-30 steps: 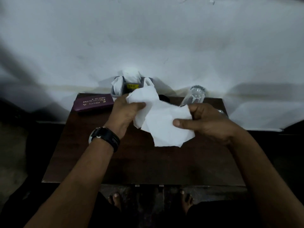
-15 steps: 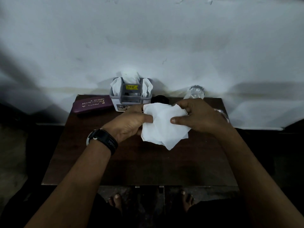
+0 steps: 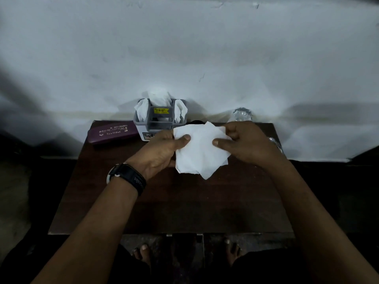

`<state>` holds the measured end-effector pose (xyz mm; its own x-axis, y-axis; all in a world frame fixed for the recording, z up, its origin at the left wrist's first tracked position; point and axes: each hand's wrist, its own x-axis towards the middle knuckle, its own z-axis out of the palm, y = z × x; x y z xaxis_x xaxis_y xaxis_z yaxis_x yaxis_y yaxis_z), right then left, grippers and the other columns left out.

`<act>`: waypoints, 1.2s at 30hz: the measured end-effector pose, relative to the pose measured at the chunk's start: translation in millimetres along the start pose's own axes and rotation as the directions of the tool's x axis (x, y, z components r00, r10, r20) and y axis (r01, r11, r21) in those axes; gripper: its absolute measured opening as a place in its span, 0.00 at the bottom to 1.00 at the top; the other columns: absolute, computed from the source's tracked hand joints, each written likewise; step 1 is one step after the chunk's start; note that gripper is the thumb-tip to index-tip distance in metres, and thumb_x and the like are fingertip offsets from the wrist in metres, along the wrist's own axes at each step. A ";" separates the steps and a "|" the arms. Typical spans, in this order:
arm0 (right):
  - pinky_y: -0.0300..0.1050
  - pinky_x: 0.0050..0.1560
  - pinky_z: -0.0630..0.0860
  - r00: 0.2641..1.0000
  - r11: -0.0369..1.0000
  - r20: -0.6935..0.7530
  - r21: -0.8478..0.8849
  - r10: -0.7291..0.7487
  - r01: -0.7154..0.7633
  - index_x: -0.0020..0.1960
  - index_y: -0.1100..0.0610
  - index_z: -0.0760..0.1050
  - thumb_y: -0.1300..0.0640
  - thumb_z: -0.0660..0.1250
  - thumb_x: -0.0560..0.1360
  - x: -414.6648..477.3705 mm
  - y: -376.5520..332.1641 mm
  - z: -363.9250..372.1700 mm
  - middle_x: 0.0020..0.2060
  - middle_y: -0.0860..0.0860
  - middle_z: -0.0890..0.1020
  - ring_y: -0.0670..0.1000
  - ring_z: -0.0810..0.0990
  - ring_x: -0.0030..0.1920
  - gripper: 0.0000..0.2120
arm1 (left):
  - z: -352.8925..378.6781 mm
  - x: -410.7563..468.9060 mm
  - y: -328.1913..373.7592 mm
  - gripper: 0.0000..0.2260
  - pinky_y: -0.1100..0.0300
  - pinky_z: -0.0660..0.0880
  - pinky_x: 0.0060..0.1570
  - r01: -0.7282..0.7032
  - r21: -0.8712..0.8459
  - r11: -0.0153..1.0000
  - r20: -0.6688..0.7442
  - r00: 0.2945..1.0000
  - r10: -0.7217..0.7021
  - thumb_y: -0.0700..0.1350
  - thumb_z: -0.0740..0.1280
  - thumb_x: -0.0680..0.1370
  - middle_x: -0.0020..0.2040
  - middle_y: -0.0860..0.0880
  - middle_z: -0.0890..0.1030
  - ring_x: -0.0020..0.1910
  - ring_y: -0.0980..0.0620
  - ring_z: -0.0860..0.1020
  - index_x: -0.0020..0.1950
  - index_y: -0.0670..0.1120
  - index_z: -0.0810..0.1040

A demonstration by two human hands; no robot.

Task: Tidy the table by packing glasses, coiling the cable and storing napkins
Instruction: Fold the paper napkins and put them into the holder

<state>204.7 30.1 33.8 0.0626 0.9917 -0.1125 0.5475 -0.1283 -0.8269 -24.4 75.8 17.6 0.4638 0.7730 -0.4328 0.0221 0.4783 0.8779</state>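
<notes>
A white napkin point(image 3: 200, 149), creased and partly folded, was held up between the two hands just above the dark wooden surface point(image 3: 184, 206). The left hand point(image 3: 162, 152) pinched its left edge, thumb on top and fingers curled behind the paper. The right hand point(image 3: 248, 142) pinched the right edge the same way, its thumb lying flat across the sheet and its fingers curled over the upper corner. The napkin's lower corner hung free below both thumbs, pointing toward the person.

A black wristwatch point(image 3: 131, 178) sat on the left wrist.

Just beyond the left hand stood a grey holder point(image 3: 151, 125) with a yellow label on its front. More white napkins point(image 3: 142, 111) stuck up from its side compartments, with another bunch behind the label. To the left of that hand, touching or almost touching the holder, lay a maroon glasses case point(image 3: 112, 132) with printed lettering on the lid, angled across the far corner of the surface.

Beyond the right hand, at the far edge, stood a clear rounded object point(image 3: 242, 114), too dim to name. A small dark shape point(image 3: 195, 121) showed just past the napkin's top edge; what it was could not be told.

A pale wall point(image 3: 184, 48) rose behind the surface. Below the near edge, between the forearms, two bare feet point(image 3: 143, 253) rested on the floor.
</notes>
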 end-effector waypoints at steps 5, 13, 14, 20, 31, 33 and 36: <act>0.37 0.34 0.80 0.979 0.991 -0.204 0.122 -0.025 0.051 0.49 0.52 0.85 0.60 0.75 0.76 -2.5 -2.1 -15.6 0.43 0.49 0.86 0.52 0.87 0.34 0.05 | -2.3 3.4 -1.6 0.10 0.50 0.84 0.48 -0.045 0.007 0.999 -0.138 0.989 0.045 0.42 0.67 0.83 0.58 0.46 0.86 0.56 0.48 0.85 0.62 0.46 0.82; 0.34 0.48 0.80 0.994 0.993 0.014 0.048 -0.110 0.109 0.42 0.44 0.84 0.61 0.76 0.75 -11.4 -11.9 -26.6 0.40 0.40 0.87 0.39 0.85 0.44 0.12 | -1.7 1.6 -2.2 0.08 0.51 0.83 0.53 -0.080 0.175 0.981 -0.119 0.988 0.102 0.40 0.65 0.83 0.57 0.46 0.86 0.52 0.52 0.86 0.57 0.48 0.83; 0.35 0.53 0.79 0.993 0.995 0.070 -0.019 -0.092 0.093 0.44 0.44 0.84 0.60 0.76 0.74 -11.8 -12.8 -24.4 0.43 0.40 0.87 0.40 0.85 0.47 0.10 | -2.0 1.9 -3.6 0.08 0.58 0.84 0.46 -0.089 0.212 0.973 -0.099 0.989 0.112 0.40 0.65 0.83 0.53 0.49 0.86 0.47 0.58 0.86 0.54 0.50 0.83; 0.41 0.66 0.78 0.964 0.998 0.256 -0.006 -0.066 0.070 0.51 0.53 0.86 0.63 0.76 0.74 -14.5 -25.2 -11.4 0.49 0.43 0.87 0.43 0.84 0.55 0.08 | 1.5 0.9 -4.9 0.10 0.70 0.78 0.35 -0.115 0.324 0.939 0.014 0.993 0.117 0.40 0.65 0.83 0.42 0.58 0.87 0.41 0.63 0.85 0.52 0.53 0.83; 0.48 0.58 0.82 0.972 0.994 0.229 -0.081 -0.055 0.076 0.54 0.50 0.85 0.61 0.75 0.75 -5.3 -18.2 -2.5 0.50 0.49 0.86 0.49 0.85 0.53 0.09 | 4.9 -2.1 -4.1 0.13 0.52 0.85 0.48 -0.069 0.270 0.960 0.201 0.980 0.014 0.41 0.69 0.77 0.52 0.51 0.88 0.52 0.52 0.86 0.55 0.57 0.87; 0.43 0.54 0.80 0.990 0.986 0.125 -0.144 -0.066 0.084 0.55 0.47 0.84 0.60 0.75 0.75 -2.5 -13.2 0.4 0.48 0.48 0.85 0.45 0.83 0.51 0.11 | 5.4 -1.5 -5.1 0.11 0.48 0.84 0.50 -0.040 0.231 0.972 0.190 0.982 -0.005 0.45 0.70 0.76 0.55 0.48 0.88 0.55 0.49 0.86 0.58 0.52 0.86; 0.33 0.51 0.76 0.996 0.990 0.056 -0.121 -0.064 0.071 0.58 0.45 0.83 0.59 0.75 0.75 -0.8 -8.6 2.4 0.50 0.46 0.83 0.40 0.81 0.51 0.14 | 6.3 -1.7 -4.5 0.08 0.52 0.84 0.45 -0.007 0.147 0.989 0.159 0.987 -0.017 0.44 0.68 0.81 0.55 0.49 0.88 0.54 0.51 0.86 0.56 0.52 0.85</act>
<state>197.9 30.4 39.7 -0.0197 0.9957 -0.0900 0.6474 -0.0559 -0.7601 -19.6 69.8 15.7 0.5984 0.6888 -0.4093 0.1491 0.4062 0.9015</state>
